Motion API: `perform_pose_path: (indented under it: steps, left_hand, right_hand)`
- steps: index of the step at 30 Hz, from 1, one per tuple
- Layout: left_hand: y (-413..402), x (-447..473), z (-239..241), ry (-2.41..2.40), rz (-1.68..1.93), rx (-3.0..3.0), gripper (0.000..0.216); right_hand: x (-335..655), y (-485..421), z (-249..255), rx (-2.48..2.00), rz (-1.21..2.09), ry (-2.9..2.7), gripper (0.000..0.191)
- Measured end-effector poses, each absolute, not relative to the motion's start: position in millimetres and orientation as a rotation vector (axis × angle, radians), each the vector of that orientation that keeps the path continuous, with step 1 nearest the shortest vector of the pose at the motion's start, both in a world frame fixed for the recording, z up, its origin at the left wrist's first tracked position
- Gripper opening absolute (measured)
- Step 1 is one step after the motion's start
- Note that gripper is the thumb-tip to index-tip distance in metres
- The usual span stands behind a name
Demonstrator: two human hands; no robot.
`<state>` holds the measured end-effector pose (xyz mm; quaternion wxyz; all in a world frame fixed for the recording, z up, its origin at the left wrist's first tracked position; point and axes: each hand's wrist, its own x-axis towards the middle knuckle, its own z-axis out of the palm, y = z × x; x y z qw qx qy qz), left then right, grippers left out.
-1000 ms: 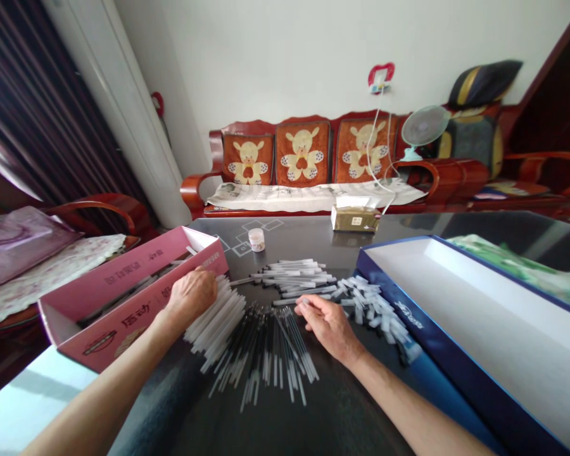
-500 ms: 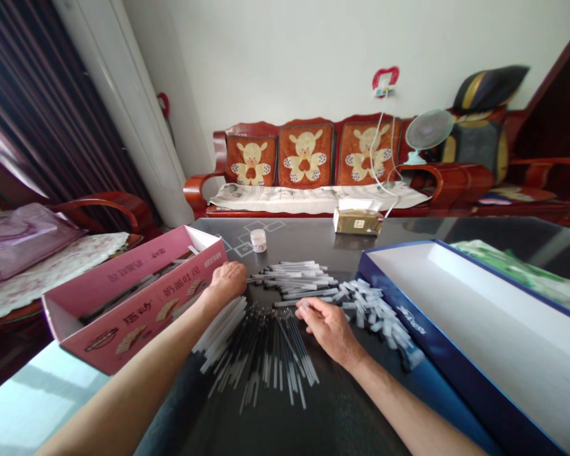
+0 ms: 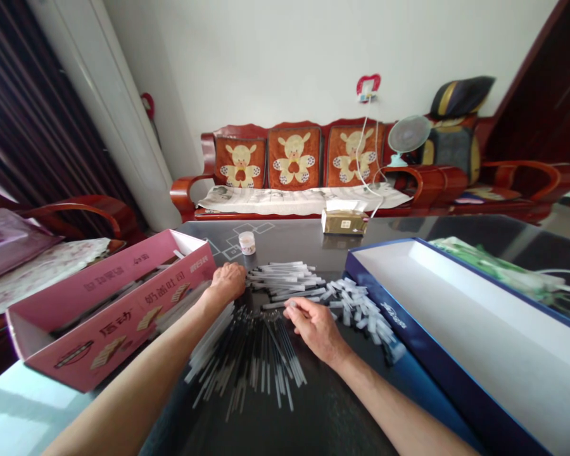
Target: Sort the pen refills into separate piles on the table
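My left hand rests, fingers curled, at the left end of a pile of assembled pens on the dark table. What it grips is hidden. My right hand lies closed beside the fan of thin ink refills, pinching a small clear piece at its fingertips. Translucent pen barrels lie under my left forearm. A heap of clear pen caps sits just right of my right hand.
A pink carton with pens inside stands at the left. A long blue box, white inside, lies at the right. A small white jar and a tissue box sit farther back, before a wooden sofa.
My left hand has moved right and forward from the barrel pile by the pink carton to the pile of assembled pens. My right hand has kept its place.
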<state>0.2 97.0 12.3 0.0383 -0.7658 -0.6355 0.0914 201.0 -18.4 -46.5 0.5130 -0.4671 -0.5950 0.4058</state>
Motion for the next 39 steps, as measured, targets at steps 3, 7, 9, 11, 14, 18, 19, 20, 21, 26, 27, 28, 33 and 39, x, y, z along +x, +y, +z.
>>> perform_pose_path:
  steps: [3, 7, 9, 11, 14, 18, 19, 20, 21, 26, 27, 28, 33, 39]
  left_hand:
    - [95.8, 0.0, 10.4, -1.958, 0.262, -2.356, 0.033]
    - [96.2, -4.9, 4.9, -1.987, 0.247, -2.377, 0.032]
    - [97.2, -6.5, 2.0, -1.99, 0.232, -2.383, 0.032]
    - [97.9, -7.1, 0.2, -1.986, 0.219, -2.389, 0.033]
    - [97.8, -7.0, 0.5, -1.987, 0.215, -2.393, 0.033]
    - [94.5, -6.6, 5.5, -1.993, 0.211, -2.386, 0.033]
    - [93.3, -6.7, 7.3, -1.992, 0.207, -2.384, 0.033]
    - [92.1, -6.7, 9.3, -1.992, 0.201, -2.381, 0.034]
    - [90.9, -6.9, 11.3, -1.994, 0.194, -2.376, 0.034]
    - [88.0, -9.5, 20.5, -2.043, 0.168, -2.335, 0.033]
    - [87.8, -10.3, 22.1, -2.055, 0.165, -2.327, 0.033]
    - [87.7, -11.2, 23.6, -2.067, 0.161, -2.319, 0.032]
    - [87.1, -17.7, 33.0, -2.12, 0.16, -2.27, 0.035]
    - [81.6, -39.3, 57.4, -2.104, 0.128, -2.25, 0.034]
  right_hand:
    - [201.3, -16.9, -46.4, -1.14, 0.879, -1.43, 0.026]
    - [222.5, -11.2, -32.4, -1.288, 0.563, -1.521, 0.029]
    - [242.0, -9.0, -19.0, -1.408, 0.357, -1.622, 0.021]
    - [261.9, -7.8, -5.5, -1.548, 0.131, -1.804, 0.018]
    - [281.9, -7.4, 6.9, -1.781, -0.107, -1.998, 0.018]
    - [284.7, -8.7, 7.0, -1.906, -0.196, -2.172, 0.016]
    - [282.8, -9.2, 5.7, -1.91, -0.201, -2.207, 0.016]
    - [280.6, -9.7, 4.2, -1.909, -0.211, -2.229, 0.017]
    - [278.3, -10.2, 2.8, -1.901, -0.224, -2.241, 0.019]
    - [266.8, -11.7, -4.3, -1.709, -0.241, -2.251, 0.033]
    - [263.8, -11.7, -6.5, -1.652, -0.234, -2.255, 0.033]
    - [260.6, -11.7, -9.1, -1.596, -0.228, -2.257, 0.031]
    - [245.6, -10.0, -28.3, -1.362, -0.182, -2.28, 0.021]
    - [243.0, -8.0, -38.7, -1.258, -0.167, -2.209, 0.02]
